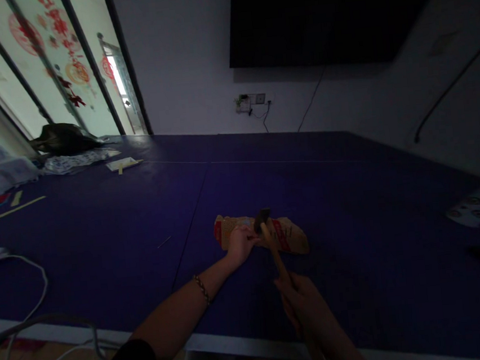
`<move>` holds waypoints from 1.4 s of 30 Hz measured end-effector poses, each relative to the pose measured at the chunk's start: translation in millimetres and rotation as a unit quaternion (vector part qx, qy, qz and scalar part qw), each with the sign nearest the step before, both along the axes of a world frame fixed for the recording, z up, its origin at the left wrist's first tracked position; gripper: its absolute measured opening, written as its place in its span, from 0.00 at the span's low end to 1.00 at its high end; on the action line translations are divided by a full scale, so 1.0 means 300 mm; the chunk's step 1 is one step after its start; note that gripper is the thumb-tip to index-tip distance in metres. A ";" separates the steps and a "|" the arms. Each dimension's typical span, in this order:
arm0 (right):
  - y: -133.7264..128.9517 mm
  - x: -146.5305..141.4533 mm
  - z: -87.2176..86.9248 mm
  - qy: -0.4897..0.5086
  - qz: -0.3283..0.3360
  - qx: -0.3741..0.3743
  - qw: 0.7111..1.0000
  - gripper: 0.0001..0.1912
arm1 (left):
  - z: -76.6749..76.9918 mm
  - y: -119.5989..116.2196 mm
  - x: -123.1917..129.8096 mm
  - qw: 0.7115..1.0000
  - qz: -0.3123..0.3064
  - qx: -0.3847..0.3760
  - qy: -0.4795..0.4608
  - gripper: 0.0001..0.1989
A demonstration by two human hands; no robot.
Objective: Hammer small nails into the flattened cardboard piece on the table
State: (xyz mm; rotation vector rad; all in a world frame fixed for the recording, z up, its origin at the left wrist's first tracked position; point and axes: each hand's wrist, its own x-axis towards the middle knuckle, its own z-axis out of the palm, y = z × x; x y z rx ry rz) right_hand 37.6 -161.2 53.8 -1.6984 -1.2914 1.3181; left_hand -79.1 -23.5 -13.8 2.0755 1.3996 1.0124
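Note:
My right hand [305, 304] is wrapped around the wooden handle of a hammer [276, 256]. The dark hammer head [262, 219] is over a brown paper-like package [294, 236] with red bands and print, lying on the blue-purple tabletop [330, 194]. My left hand [241, 245], with a bracelet on its wrist, rests on the package just left of the hammer head. Its fingers are pinched together; what sits between them is too small and dark to make out. A thin, nail-like piece [164, 242] lies on the table to the left.
At the far left are a dark bag [64, 138], plastic bags [79, 160], a small white tray [122, 164] and yellow strips [17, 208]. A white cable [43, 278] runs over the near left edge. A patterned item [478, 205] lies far right. Behind, a television [313, 14] hangs.

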 end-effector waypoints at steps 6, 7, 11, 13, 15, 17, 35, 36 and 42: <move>-0.010 0.004 0.004 0.005 0.006 0.061 0.998 0.14 | -0.009 0.007 0.000 1.000 -0.003 0.003 0.003 0.01; -0.007 0.005 -0.003 0.000 0.007 0.060 0.998 0.13 | -0.009 0.007 0.000 1.000 -0.002 0.004 0.004 0.00; -0.001 0.009 -0.028 0.008 -0.006 0.024 1.000 0.14 | -0.008 0.005 0.000 1.000 0.002 0.006 0.007 0.01; -0.010 0.013 -0.022 0.032 -0.003 0.023 0.999 0.15 | -0.006 0.002 0.001 1.000 0.003 0.007 0.011 0.01; -0.023 0.023 -0.004 0.053 0.000 0.039 0.998 0.16 | -0.004 -0.001 0.002 1.000 0.003 0.007 0.016 0.02; -0.027 0.042 0.013 0.081 -0.009 0.064 0.995 0.17 | 0.000 -0.004 0.002 1.000 0.001 0.009 0.025 0.03; 0.344 0.462 -0.337 0.512 0.166 0.091 0.838 0.14 | 0.094 -0.092 -0.065 0.951 0.022 0.221 0.216 0.15; 0.345 0.462 -0.341 0.514 0.169 0.091 0.836 0.14 | 0.114 -0.093 -0.104 0.946 0.027 0.227 0.231 0.14; 0.330 0.423 -0.285 0.606 0.217 0.086 0.761 0.10 | 0.209 -0.139 -0.418 0.876 0.201 0.020 0.439 0.14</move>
